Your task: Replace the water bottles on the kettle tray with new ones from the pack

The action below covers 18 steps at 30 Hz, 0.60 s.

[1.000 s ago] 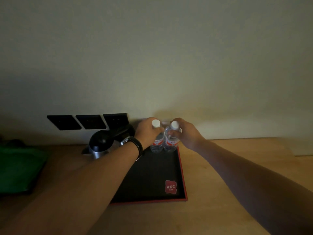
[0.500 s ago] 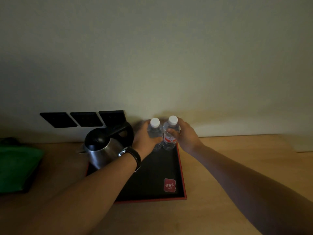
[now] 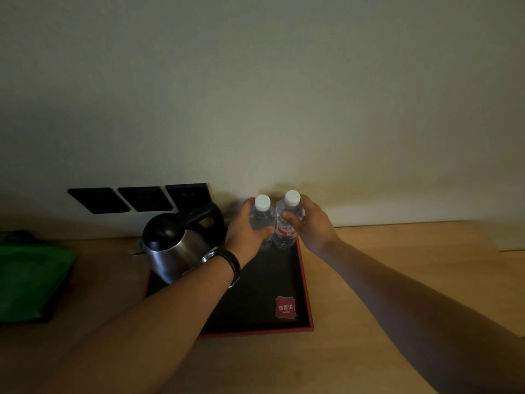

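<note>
Dim light, head view. Left hand (image 3: 246,231) is wrapped around the left water bottle (image 3: 262,220), fingers curled round its body below the white cap; a dark wristwatch (image 3: 227,261) sits on that wrist. Right hand (image 3: 311,223) is closed around the right water bottle (image 3: 287,223), thumb across the front just above the red-and-white label, fingers behind. The two bottles stand upright, side by side and touching or nearly so, between the two hands, at the far right corner of the kettle tray (image 3: 308,317). Whether their bases rest on the tray or are lifted just clear of it cannot be told; the bottoms are in shadow. The tray is black with a red rim and carries a red logo patch (image 3: 285,307) near its front right corner, below and nearer the camera than the right hand. A steel kettle (image 3: 176,248) with black lid and handle stands on the tray just to the left of the left hand, close to the wrist. Three black wall sockets (image 3: 142,198) sit on the wall (image 3: 255,95) above and left of the kettle. A green bag (image 3: 31,280) lies on the wooden counter (image 3: 397,265), well to the left of the left forearm.
</note>
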{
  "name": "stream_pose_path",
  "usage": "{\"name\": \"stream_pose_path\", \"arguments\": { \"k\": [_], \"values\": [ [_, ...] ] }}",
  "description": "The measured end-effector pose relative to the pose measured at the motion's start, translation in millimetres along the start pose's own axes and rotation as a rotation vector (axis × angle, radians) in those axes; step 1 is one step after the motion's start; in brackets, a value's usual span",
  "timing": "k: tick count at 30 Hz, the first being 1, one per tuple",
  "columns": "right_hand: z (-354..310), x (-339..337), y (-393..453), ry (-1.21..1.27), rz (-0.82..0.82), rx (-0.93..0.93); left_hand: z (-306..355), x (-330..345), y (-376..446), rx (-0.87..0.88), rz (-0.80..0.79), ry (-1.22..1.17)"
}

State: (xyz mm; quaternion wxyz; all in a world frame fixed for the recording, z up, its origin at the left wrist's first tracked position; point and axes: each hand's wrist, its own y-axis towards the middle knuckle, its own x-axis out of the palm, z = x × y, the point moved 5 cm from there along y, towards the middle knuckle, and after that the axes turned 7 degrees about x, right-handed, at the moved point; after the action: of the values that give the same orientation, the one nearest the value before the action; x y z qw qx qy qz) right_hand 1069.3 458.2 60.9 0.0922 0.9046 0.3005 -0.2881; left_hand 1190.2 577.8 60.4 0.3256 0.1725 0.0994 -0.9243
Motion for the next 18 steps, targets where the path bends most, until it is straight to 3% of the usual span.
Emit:
{"name": "stream_pose_path", "arguments": {
  "k": [8, 18],
  "values": [
    [-9, -2, -4, -0.048, -0.073, 0.029, 5, -5, 0, -0.023, 0.006, -0.008],
    [-58, -43, -14, -0.252, -0.022, 0.012, 58, -30, -10, 0.161, -0.031, 0.078]
  ]
}}
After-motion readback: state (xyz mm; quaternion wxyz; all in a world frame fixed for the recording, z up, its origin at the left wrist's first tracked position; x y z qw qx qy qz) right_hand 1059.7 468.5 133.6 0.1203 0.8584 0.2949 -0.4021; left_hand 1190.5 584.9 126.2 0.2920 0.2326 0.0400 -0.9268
